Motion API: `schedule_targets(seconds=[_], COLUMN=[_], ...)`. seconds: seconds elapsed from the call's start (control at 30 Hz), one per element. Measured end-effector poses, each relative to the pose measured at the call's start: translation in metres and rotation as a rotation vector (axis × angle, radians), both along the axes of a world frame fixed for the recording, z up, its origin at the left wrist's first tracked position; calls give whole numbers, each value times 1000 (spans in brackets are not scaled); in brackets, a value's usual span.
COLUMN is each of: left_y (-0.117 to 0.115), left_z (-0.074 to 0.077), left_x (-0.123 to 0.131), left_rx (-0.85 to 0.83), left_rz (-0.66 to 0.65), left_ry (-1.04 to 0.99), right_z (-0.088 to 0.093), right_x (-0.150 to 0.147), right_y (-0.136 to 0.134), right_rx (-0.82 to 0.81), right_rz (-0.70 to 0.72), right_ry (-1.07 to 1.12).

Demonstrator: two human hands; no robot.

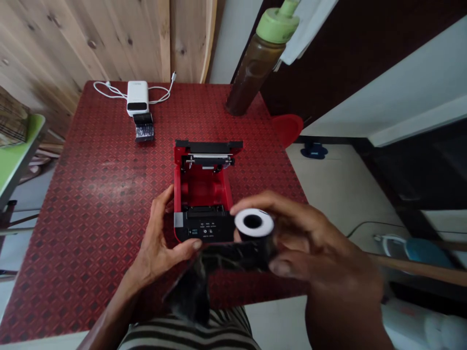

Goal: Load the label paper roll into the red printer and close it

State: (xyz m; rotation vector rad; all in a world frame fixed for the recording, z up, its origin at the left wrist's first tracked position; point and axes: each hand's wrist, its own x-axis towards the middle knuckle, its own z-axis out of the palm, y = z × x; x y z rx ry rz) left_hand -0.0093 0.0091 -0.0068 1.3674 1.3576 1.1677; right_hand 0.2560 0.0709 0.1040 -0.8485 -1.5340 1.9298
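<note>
A small red and black printer (203, 194) stands on the table with its lid (209, 155) raised, so its red inner bay shows, holding no roll. My left hand (160, 238) grips the printer's near left corner, fingers along the side and thumb on the black front panel. In my right hand (302, 238) is a black paper roll (254, 226) with a white end face and a dark hollow core. It is held at the printer's near right corner, end face up. A loose black strip (219, 265) trails from the roll to the left and down, blurred, over the table's near edge.
The table (98, 194) has a red patterned top. Toward its back lie a white device (137, 97) with a white cable and a folded black strip (144, 129). A tall brown bottle (251, 68) with a green cap stands at the back right. A red stool (288, 129) shows beyond the right edge.
</note>
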Motion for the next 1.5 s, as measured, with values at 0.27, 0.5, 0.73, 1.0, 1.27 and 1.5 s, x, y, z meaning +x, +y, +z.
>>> schedule_targets(seconds=[0.27, 0.5, 0.73, 1.0, 1.27, 1.5], left_y=[1, 2, 1, 1, -1, 1], left_z=[4, 7, 7, 14, 10, 11], left_x=[-4, -2, -4, -1, -1, -1], left_rx=[16, 52, 39, -32, -42, 2], left_rz=[-66, -53, -69, -75, -82, -86], left_ry=[36, 74, 85, 21, -2, 42], right_z=[-11, -8, -16, -8, 32, 2], right_x=[-28, -48, -56, -44, 1, -48], right_y=[27, 31, 29, 27, 19, 25], right_rx=[447, 683, 678, 757, 462, 830], right_rz=[-11, 39, 29, -173, -85, -2], right_ry=[-458, -615, -692, -599, -370, -867])
